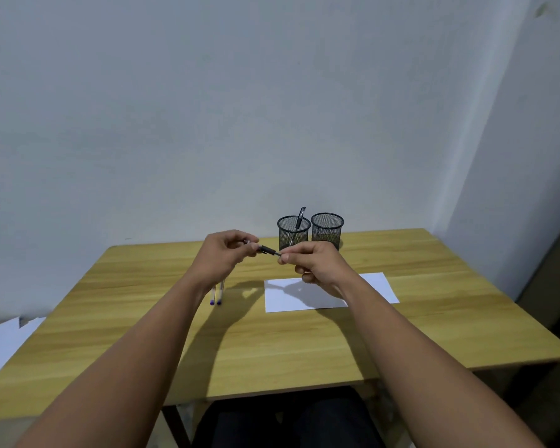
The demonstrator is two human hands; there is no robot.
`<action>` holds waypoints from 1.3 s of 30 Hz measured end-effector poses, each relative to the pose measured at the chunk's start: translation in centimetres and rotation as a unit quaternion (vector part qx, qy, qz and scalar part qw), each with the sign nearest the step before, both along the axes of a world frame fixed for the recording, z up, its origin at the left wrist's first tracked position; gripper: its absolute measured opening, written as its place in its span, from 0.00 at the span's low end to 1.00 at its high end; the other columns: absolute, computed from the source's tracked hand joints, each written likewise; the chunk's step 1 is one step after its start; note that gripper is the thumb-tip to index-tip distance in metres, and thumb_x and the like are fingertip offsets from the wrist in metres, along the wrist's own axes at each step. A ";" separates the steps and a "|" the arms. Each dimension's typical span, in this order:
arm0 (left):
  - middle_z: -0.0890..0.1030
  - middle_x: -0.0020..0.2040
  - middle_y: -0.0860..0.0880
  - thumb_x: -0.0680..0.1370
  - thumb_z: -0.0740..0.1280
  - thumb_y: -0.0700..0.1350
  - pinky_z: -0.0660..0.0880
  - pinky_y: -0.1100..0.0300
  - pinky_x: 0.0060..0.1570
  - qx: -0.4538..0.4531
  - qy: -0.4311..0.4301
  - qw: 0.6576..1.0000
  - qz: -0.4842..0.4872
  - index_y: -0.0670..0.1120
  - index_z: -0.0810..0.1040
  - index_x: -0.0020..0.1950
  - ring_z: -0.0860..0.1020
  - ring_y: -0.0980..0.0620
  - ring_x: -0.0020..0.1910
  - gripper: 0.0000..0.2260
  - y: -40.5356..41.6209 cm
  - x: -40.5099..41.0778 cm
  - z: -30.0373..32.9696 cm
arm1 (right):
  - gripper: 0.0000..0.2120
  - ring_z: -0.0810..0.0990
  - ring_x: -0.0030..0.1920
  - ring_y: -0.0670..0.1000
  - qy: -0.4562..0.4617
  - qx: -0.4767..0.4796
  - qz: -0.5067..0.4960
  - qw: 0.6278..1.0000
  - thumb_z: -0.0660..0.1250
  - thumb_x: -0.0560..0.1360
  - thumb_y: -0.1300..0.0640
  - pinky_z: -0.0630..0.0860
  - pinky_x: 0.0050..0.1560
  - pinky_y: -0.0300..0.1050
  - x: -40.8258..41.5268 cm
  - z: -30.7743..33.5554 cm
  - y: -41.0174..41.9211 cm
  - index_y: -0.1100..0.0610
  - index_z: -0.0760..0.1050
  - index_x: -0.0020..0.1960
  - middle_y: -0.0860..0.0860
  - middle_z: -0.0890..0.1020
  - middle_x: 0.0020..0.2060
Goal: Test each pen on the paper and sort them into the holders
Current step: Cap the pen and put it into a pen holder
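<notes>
Pen (269,250) pinched between both hands, left (222,253) and right (314,263), ends hidden by fingers.

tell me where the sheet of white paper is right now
In the head view, the white paper lies flat on the wooden table, right of centre, in front of the two mesh holders, below the right hand.

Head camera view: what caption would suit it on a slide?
Both hands hold a black pen above the table.

paper (324,294) before two holders (310,230), pens (216,295) left of paper
</notes>
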State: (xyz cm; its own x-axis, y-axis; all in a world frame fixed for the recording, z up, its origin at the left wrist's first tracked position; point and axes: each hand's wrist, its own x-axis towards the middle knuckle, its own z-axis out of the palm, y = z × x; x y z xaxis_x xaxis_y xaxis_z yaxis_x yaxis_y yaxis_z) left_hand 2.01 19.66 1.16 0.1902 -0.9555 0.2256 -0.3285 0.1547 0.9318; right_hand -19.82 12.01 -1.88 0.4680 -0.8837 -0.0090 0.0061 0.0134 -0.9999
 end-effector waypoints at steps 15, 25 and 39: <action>0.87 0.49 0.47 0.81 0.68 0.42 0.77 0.52 0.53 0.043 -0.041 0.996 -0.064 0.50 0.82 0.63 0.85 0.51 0.49 0.12 -5.5 -1.9 -0.5 | 0.06 0.79 0.31 0.43 0.204 -0.162 -0.029 0.965 0.78 0.76 0.64 0.76 0.41 0.41 -0.8 -0.1 -2.6 0.54 0.87 0.48 0.44 0.84 0.30; 0.71 0.74 0.49 0.73 0.77 0.50 0.70 0.57 0.61 0.029 -0.060 0.996 0.061 0.53 0.64 0.79 0.72 0.50 0.70 0.37 -13.4 -2.7 -4.7 | 0.13 0.84 0.36 0.49 0.186 -0.209 -0.244 0.929 0.78 0.71 0.64 0.80 0.43 0.41 -0.3 5.4 -12.4 0.49 0.77 0.39 0.43 0.81 0.28; 0.83 0.59 0.52 0.66 0.82 0.49 0.82 0.57 0.52 0.010 -0.041 0.998 0.040 0.49 0.77 0.66 0.83 0.61 0.48 0.31 -18.0 -3.5 -9.2 | 0.07 0.85 0.46 0.53 0.356 -0.244 -0.224 0.874 0.79 0.72 0.54 0.77 0.46 0.44 4.9 1.3 -16.6 0.50 0.80 0.44 0.49 0.84 0.42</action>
State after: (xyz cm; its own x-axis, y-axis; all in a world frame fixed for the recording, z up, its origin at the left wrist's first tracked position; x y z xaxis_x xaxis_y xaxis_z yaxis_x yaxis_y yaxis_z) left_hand -1.49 1.65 -8.05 0.2472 -0.9425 0.2247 -0.4149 0.1066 0.9036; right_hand -14.89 -4.62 -0.57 0.1024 -0.9568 0.2721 -0.7242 -0.2592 -0.6390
